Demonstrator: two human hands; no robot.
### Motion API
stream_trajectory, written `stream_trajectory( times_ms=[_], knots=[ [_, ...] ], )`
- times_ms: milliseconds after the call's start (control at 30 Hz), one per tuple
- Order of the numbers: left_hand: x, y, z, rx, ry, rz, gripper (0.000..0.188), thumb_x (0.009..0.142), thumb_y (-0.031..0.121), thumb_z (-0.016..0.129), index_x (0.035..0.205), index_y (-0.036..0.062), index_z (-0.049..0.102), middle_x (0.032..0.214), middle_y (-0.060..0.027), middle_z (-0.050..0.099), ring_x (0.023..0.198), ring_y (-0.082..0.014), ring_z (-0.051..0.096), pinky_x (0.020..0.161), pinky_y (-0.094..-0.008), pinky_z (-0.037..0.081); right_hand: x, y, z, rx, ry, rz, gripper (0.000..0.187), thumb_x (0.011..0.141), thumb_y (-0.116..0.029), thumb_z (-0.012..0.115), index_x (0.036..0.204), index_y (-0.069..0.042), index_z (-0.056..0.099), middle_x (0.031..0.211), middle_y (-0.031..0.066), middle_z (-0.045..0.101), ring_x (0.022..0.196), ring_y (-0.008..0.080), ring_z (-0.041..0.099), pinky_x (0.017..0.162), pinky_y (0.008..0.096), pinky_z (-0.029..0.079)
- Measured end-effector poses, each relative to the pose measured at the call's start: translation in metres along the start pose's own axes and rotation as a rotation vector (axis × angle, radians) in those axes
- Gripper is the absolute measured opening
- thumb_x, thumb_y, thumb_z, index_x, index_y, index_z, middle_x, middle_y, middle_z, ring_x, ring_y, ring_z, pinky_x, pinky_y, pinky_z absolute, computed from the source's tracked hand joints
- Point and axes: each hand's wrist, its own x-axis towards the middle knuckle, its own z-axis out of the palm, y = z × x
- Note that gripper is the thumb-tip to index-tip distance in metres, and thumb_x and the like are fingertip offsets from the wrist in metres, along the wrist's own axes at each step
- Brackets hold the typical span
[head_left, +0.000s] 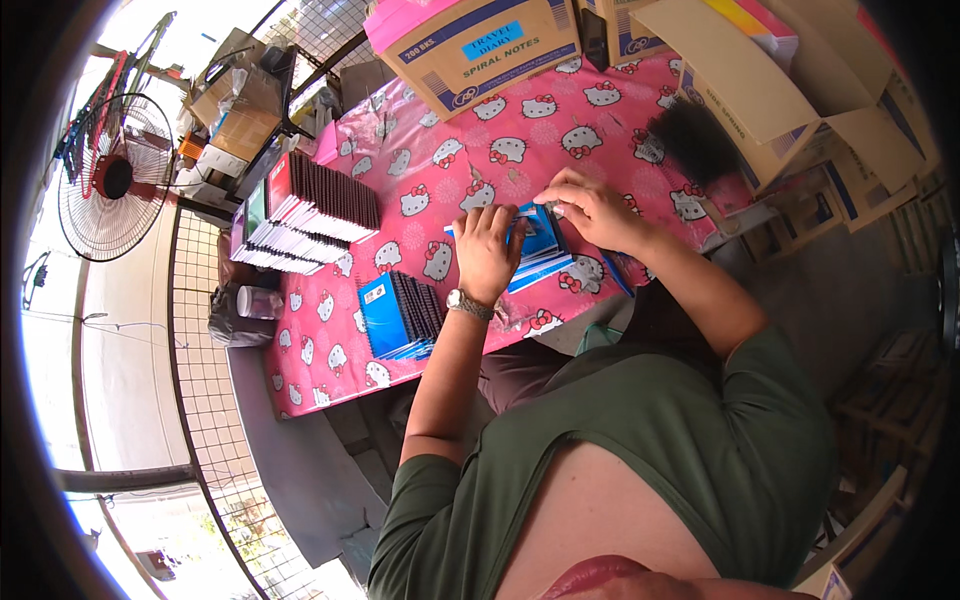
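A small stack of blue spiral notebooks (pixel 545 268) lies on the table in front of me. Over its left side curls my left hand (pixel 487 245), with a wristwatch on the wrist, gripping a blue notebook (pixel 538 236) on top. My right hand (pixel 592 208) is at the notebook's far right edge, its thumb and index finger pinched together. Whatever lies between those fingertips is too small to make out. To the left of my left forearm stands a fanned pile of blue spiral notebooks (pixel 385 315).
Taller rows of spiral notebooks (pixel 315 210) stand at the table's left. Cardboard boxes (pixel 490 55) sit at the back, and an open carton (pixel 760 110) is at the right beside a black bristly bundle (pixel 695 140). A fan (pixel 117 177) stands far left. Pink patterned cloth (pixel 425 205) covers the table.
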Motion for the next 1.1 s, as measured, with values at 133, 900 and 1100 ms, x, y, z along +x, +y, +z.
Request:
stream_trajectory(
  times_ms=[133,900,1100],
  knots=[
    [-0.001,0.008,-0.003,-0.017,0.017,-0.047,0.014,0.089,0.017,0.066,0.101,0.0096,0.064,0.091,-0.0064,0.066,0.088,-0.0268,0.06,0.085,-0.0407,0.04,-0.005,0.001,0.007,0.029,0.013,-0.048,0.015,0.086,-0.004,0.066,0.101,-0.006,0.062,0.095,0.0099,0.057,0.091,0.0291,0.06,0.081,0.0396,0.048],
    [-0.005,0.022,0.0,0.008,-0.08,-0.008,0.022,0.09,0.017,0.063,0.11,0.0114,0.058,0.101,-0.0034,0.064,0.101,-0.0242,0.06,0.105,-0.0558,0.03,0.024,-0.029,-0.014,-0.114,-0.395,0.206,0.027,0.096,-0.017,0.06,0.117,-0.007,0.048,0.091,0.0121,0.067,0.085,0.0328,0.067,0.075,0.0432,0.051],
    [-0.001,0.021,-0.001,0.02,-0.121,0.018,0.021,0.094,0.025,0.063,0.112,0.0145,0.06,0.108,-0.0031,0.063,0.114,-0.0256,0.056,0.107,-0.0665,0.021,-0.035,0.157,-0.019,-0.279,-0.54,-0.021,0.039,0.075,-0.012,0.074,0.11,-0.006,0.057,0.112,0.0125,0.062,0.106,0.0289,0.06,0.09,0.0397,0.049]
  ],
)
